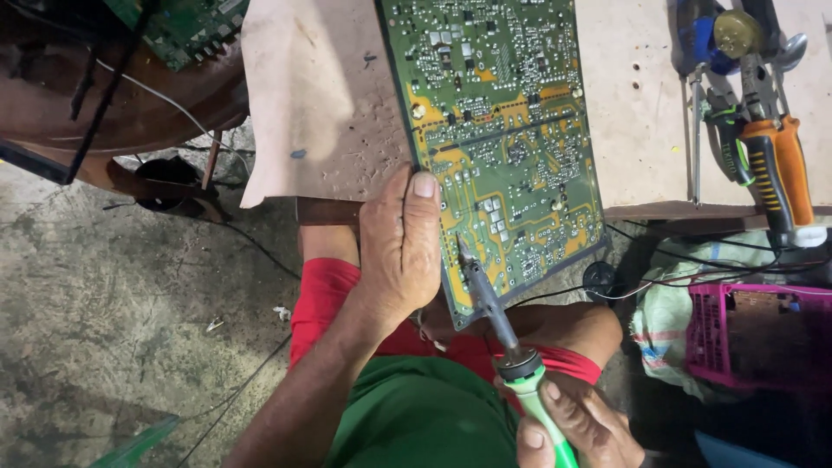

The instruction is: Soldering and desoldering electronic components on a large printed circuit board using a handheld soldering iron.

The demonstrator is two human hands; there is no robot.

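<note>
From the head view, we are looking down at a green and yellow circuit board [498, 130] lying on the counter [321, 113], its lower end hanging over the counter's near edge above our lap. Our left hand [399, 247] is pressing on the board's lower left edge, with the fingers [423, 195] closed flat over that edge and holding it steady. Our right hand [576, 425] is gripping the green handle of a soldering iron [503, 334], fingers wrapped around the handle. The iron is slanting up and to the left, and its dark tip is touching the board near the lower left corner, just beside the left hand.

At the counter's right end, an orange-and-black handled tool [780, 169], a screwdriver [696, 130] and other hand tools are lying together near the near edge. Below that end, a pink plastic crate [758, 334] is sitting on the floor, with black wires [693, 264] running over it.
</note>
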